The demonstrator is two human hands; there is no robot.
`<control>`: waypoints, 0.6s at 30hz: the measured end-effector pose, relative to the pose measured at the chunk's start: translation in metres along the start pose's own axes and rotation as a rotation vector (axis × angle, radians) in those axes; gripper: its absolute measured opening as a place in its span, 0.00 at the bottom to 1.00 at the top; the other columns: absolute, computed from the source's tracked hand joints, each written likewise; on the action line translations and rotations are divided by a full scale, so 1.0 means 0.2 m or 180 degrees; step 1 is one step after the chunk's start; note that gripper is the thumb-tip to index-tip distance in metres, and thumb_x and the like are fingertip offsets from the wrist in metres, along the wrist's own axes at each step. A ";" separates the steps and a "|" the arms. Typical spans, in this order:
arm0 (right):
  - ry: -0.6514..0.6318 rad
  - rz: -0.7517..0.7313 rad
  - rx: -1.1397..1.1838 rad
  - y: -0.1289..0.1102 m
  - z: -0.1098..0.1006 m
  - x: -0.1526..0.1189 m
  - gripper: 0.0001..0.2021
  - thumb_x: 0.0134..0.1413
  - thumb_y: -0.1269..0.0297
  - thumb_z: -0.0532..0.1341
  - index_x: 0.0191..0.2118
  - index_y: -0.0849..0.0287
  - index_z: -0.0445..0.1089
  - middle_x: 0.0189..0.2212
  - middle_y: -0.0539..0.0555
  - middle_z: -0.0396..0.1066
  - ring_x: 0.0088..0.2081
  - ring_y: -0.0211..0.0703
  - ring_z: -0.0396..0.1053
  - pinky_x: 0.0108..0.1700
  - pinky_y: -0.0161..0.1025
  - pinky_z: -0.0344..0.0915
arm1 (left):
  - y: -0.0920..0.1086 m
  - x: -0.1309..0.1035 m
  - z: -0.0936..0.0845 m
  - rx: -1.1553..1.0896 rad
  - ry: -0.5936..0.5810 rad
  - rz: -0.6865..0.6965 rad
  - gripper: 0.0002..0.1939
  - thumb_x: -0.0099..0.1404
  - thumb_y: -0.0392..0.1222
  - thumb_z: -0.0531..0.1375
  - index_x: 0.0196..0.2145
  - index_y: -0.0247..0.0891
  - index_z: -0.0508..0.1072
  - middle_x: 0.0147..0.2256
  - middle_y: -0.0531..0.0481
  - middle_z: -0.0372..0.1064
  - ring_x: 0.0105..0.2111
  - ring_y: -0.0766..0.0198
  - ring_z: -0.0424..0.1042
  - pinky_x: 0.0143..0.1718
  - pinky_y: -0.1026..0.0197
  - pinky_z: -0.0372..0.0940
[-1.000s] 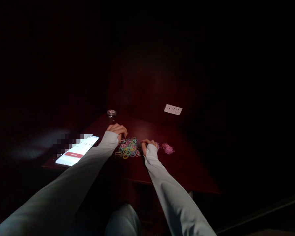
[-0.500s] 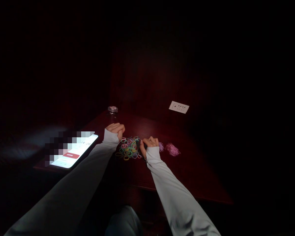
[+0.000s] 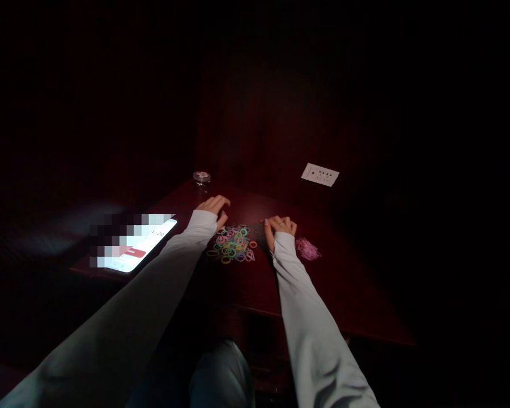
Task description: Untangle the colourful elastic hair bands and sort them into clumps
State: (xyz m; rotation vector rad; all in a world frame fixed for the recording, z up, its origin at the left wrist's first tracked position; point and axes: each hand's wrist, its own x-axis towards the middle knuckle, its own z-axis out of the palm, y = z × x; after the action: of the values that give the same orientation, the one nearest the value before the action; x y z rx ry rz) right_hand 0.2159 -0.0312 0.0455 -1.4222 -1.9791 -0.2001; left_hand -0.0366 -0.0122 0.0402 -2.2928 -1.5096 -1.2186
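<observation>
On the dark red table [image 3: 323, 294] in a dim room, I see one heap of mixed-colour rubber bands [image 3: 233, 245] between my hands. My left hand [image 3: 216, 206] rests loosely open beside it; my right hand [image 3: 280, 226] is curled, its grip unclear. One pink pile [image 3: 307, 248] lies right; one lit phone [image 3: 138, 249] left.

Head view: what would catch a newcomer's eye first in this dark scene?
The lit phone glows at the table's left edge, the brightest thing in view. Mid-table, a heap of coloured rubber bands lies between the left hand and right hand, with a small pink pile just right of the right hand. A white socket plate shows farther back on the right.
</observation>
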 end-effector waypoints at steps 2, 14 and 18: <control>0.0137 0.0222 -0.0037 0.01 0.00 0.00 0.19 0.75 0.58 0.52 0.45 0.50 0.82 0.43 0.53 0.80 0.48 0.49 0.65 0.55 0.46 0.49 | 0.00 0.00 0.00 0.0067 -0.0110 -0.0110 0.10 0.66 0.36 0.56 0.45 0.43 0.71 0.46 0.46 0.75 0.47 0.52 0.72 0.48 0.53 0.64; 0.0020 0.0079 0.0020 -0.01 0.00 -0.03 0.20 0.75 0.58 0.52 0.41 0.51 0.82 0.38 0.54 0.80 0.48 0.48 0.66 0.55 0.47 0.46 | -0.08 -0.06 0.06 0.0326 -0.0731 -0.0374 0.13 0.75 0.41 0.50 0.35 0.42 0.72 0.41 0.47 0.76 0.45 0.55 0.69 0.44 0.54 0.59; -0.0118 -0.0046 0.0272 -0.10 0.12 0.00 0.22 0.77 0.57 0.48 0.46 0.47 0.82 0.42 0.53 0.81 0.49 0.48 0.65 0.56 0.48 0.47 | -0.08 -0.04 0.08 0.0405 -0.0788 -0.0607 0.13 0.75 0.41 0.51 0.35 0.43 0.72 0.40 0.47 0.75 0.44 0.56 0.71 0.42 0.56 0.60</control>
State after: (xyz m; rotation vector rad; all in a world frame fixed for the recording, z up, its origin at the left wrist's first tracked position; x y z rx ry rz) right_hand 0.1880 -0.0265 0.0322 -1.3668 -2.0040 -0.0951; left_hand -0.0430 -0.0023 0.0195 -2.3285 -1.8679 -0.8707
